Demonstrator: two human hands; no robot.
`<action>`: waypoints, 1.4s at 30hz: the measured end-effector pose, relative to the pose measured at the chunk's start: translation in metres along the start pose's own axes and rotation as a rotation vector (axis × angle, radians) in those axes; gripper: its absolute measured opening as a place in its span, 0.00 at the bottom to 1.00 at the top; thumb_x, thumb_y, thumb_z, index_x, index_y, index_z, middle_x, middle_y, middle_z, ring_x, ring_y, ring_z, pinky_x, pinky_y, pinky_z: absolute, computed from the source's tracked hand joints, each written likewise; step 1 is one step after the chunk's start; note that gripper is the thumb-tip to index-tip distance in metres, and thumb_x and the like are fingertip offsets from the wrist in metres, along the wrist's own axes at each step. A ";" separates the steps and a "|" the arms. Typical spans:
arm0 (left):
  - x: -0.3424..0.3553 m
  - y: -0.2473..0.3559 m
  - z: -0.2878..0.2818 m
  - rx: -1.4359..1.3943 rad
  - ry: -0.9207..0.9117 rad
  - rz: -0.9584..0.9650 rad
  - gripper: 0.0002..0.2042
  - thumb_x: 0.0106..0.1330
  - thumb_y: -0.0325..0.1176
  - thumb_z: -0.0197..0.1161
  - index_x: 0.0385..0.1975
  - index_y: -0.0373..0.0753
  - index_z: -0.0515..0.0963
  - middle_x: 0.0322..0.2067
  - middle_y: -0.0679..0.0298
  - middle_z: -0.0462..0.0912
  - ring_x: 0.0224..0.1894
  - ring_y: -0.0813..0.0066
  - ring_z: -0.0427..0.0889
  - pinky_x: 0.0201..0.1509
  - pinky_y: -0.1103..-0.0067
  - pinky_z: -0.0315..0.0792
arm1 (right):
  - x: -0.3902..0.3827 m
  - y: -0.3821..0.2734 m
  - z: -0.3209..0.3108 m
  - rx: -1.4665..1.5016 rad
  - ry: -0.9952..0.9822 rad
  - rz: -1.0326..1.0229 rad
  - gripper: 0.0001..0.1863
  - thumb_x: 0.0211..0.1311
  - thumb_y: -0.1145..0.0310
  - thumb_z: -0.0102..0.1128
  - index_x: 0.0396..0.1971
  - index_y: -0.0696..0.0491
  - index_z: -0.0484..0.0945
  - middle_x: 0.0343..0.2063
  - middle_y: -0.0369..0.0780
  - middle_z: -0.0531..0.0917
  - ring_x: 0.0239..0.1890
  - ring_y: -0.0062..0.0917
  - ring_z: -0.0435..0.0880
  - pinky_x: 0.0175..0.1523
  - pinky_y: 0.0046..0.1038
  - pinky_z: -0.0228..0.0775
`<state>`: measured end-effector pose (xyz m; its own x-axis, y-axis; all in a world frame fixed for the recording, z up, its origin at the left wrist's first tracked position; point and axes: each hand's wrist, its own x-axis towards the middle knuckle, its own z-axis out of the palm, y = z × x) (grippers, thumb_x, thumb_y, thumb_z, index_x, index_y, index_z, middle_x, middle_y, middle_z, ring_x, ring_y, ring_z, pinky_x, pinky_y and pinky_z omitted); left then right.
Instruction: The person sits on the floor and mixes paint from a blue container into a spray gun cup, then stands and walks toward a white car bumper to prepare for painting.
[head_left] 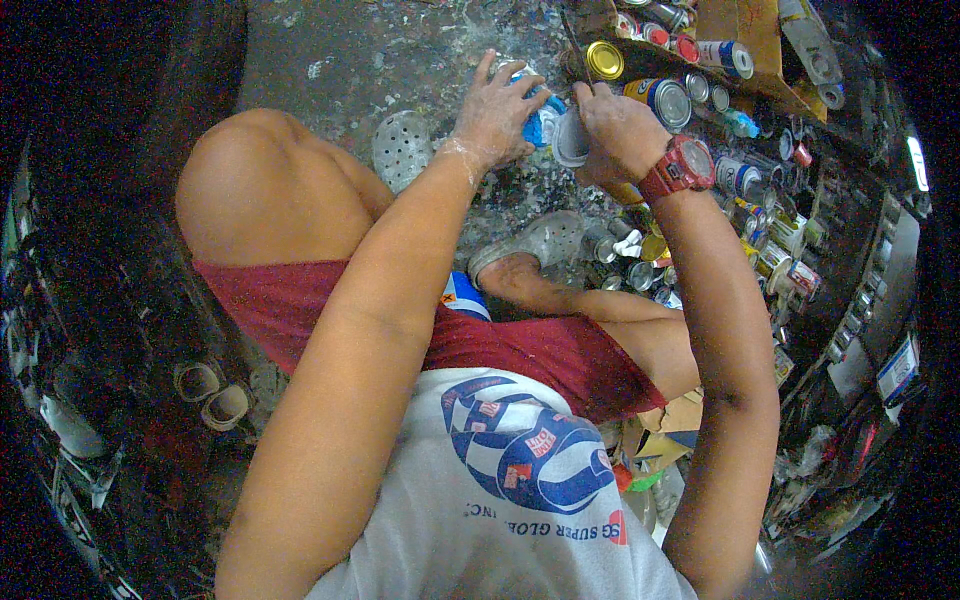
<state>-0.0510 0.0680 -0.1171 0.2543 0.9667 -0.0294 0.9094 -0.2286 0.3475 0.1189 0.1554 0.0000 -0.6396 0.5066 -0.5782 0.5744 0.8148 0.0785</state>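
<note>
My left hand [494,115], dusted with pale residue, has its fingers curled over a blue-and-white container [541,122], mostly hidden beneath them. Pinched in my right hand [622,130] is a thin dark stick [573,42] that points away from me. A pale grey round cup or lid [570,140] sits between the two hands, against my right fingers; whether they grip it too is unclear. Just beyond my right hand stands a can with a yellow top [604,61]. To its right lies a larger blue-and-white can [662,101].
Paint-spattered floor [330,60] spreads ahead. Many cans and jars crowd the right side, with a cardboard box [745,35] at the far right. A blue-and-white container [465,297] is between my legs. A pair of rolls [212,395] lies at the left.
</note>
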 end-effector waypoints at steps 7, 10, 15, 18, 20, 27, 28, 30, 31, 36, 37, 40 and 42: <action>-0.001 -0.004 0.009 -0.032 0.063 -0.005 0.46 0.38 0.52 0.85 0.66 0.61 0.77 0.67 0.76 0.74 0.75 0.63 0.64 0.84 0.48 0.43 | -0.002 0.002 -0.004 0.030 0.097 -0.056 0.38 0.46 0.62 0.81 0.55 0.60 0.72 0.44 0.52 0.84 0.42 0.45 0.91 0.42 0.41 0.88; 0.000 -0.003 0.007 -0.034 0.049 -0.001 0.45 0.39 0.52 0.84 0.66 0.61 0.77 0.67 0.75 0.75 0.76 0.63 0.64 0.84 0.48 0.41 | 0.003 0.011 0.016 -0.005 0.190 -0.079 0.23 0.61 0.66 0.68 0.53 0.59 0.73 0.41 0.51 0.85 0.39 0.44 0.92 0.37 0.41 0.88; 0.000 -0.003 0.002 -0.044 0.022 -0.006 0.43 0.43 0.53 0.84 0.66 0.60 0.77 0.68 0.72 0.75 0.77 0.63 0.62 0.85 0.48 0.37 | 0.003 0.014 0.025 -0.020 0.234 -0.093 0.21 0.64 0.67 0.64 0.53 0.59 0.73 0.40 0.51 0.85 0.37 0.44 0.92 0.36 0.41 0.88; 0.000 -0.004 0.004 -0.056 0.022 -0.016 0.43 0.43 0.53 0.84 0.66 0.60 0.77 0.68 0.72 0.75 0.77 0.63 0.62 0.85 0.48 0.37 | -0.001 0.008 0.007 0.023 0.147 -0.086 0.33 0.50 0.62 0.79 0.54 0.59 0.73 0.42 0.52 0.85 0.40 0.46 0.91 0.40 0.42 0.88; -0.001 -0.004 0.004 -0.062 0.030 -0.013 0.43 0.43 0.52 0.84 0.66 0.59 0.77 0.67 0.72 0.75 0.77 0.63 0.63 0.84 0.47 0.37 | -0.004 0.002 -0.006 0.052 0.093 -0.072 0.41 0.39 0.60 0.86 0.54 0.59 0.72 0.44 0.52 0.85 0.42 0.46 0.91 0.42 0.42 0.88; -0.001 -0.006 0.009 -0.089 0.051 -0.013 0.46 0.38 0.50 0.85 0.67 0.61 0.76 0.68 0.75 0.74 0.76 0.60 0.63 0.83 0.46 0.42 | 0.002 0.001 -0.002 0.049 0.064 -0.047 0.46 0.35 0.60 0.89 0.54 0.60 0.71 0.45 0.52 0.85 0.43 0.47 0.90 0.44 0.42 0.88; 0.000 -0.006 0.008 -0.086 0.044 -0.014 0.47 0.38 0.50 0.85 0.67 0.61 0.76 0.68 0.75 0.74 0.76 0.61 0.63 0.83 0.46 0.42 | 0.003 0.000 -0.002 0.043 0.072 -0.039 0.46 0.35 0.60 0.89 0.54 0.61 0.71 0.44 0.52 0.85 0.43 0.47 0.90 0.44 0.42 0.88; 0.000 -0.006 0.007 -0.080 0.029 -0.016 0.47 0.38 0.50 0.85 0.67 0.61 0.76 0.68 0.75 0.74 0.77 0.61 0.63 0.83 0.47 0.41 | 0.002 -0.001 -0.003 0.049 0.070 -0.045 0.47 0.33 0.60 0.89 0.55 0.60 0.71 0.44 0.52 0.85 0.43 0.47 0.91 0.43 0.43 0.87; 0.000 -0.005 0.006 -0.077 0.031 -0.015 0.47 0.38 0.50 0.85 0.67 0.62 0.76 0.68 0.75 0.74 0.77 0.61 0.63 0.83 0.47 0.41 | 0.001 -0.001 -0.005 0.052 0.070 -0.046 0.47 0.33 0.60 0.89 0.55 0.60 0.71 0.44 0.52 0.85 0.42 0.47 0.91 0.43 0.43 0.87; -0.001 -0.007 0.005 -0.075 0.036 -0.030 0.45 0.40 0.51 0.84 0.67 0.62 0.77 0.68 0.75 0.74 0.76 0.62 0.63 0.84 0.47 0.39 | -0.007 0.007 0.012 0.212 0.204 -0.043 0.56 0.32 0.62 0.89 0.65 0.61 0.66 0.48 0.54 0.82 0.49 0.50 0.87 0.50 0.43 0.85; -0.001 -0.007 0.005 -0.080 0.048 -0.030 0.45 0.40 0.51 0.84 0.67 0.62 0.77 0.68 0.74 0.74 0.76 0.62 0.63 0.84 0.47 0.39 | -0.016 0.004 0.008 0.258 0.200 -0.039 0.58 0.32 0.63 0.89 0.67 0.61 0.64 0.49 0.55 0.81 0.52 0.50 0.86 0.53 0.43 0.85; -0.001 -0.007 0.005 -0.088 0.065 -0.033 0.44 0.40 0.51 0.83 0.66 0.62 0.78 0.68 0.74 0.75 0.76 0.62 0.64 0.84 0.47 0.39 | -0.029 0.004 0.017 0.369 0.267 0.021 0.66 0.32 0.63 0.87 0.75 0.59 0.55 0.58 0.58 0.77 0.60 0.54 0.80 0.63 0.44 0.78; 0.000 -0.007 0.003 -0.086 0.054 -0.041 0.44 0.40 0.51 0.83 0.66 0.62 0.78 0.68 0.73 0.75 0.76 0.61 0.64 0.83 0.46 0.40 | -0.039 0.002 0.025 0.402 0.313 0.089 0.64 0.35 0.63 0.87 0.75 0.59 0.56 0.58 0.57 0.77 0.60 0.53 0.80 0.62 0.43 0.79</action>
<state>-0.0560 0.0691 -0.1220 0.1968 0.9804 0.0046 0.8865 -0.1799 0.4264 0.1576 0.1307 0.0027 -0.6661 0.6793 -0.3081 0.7452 0.6232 -0.2374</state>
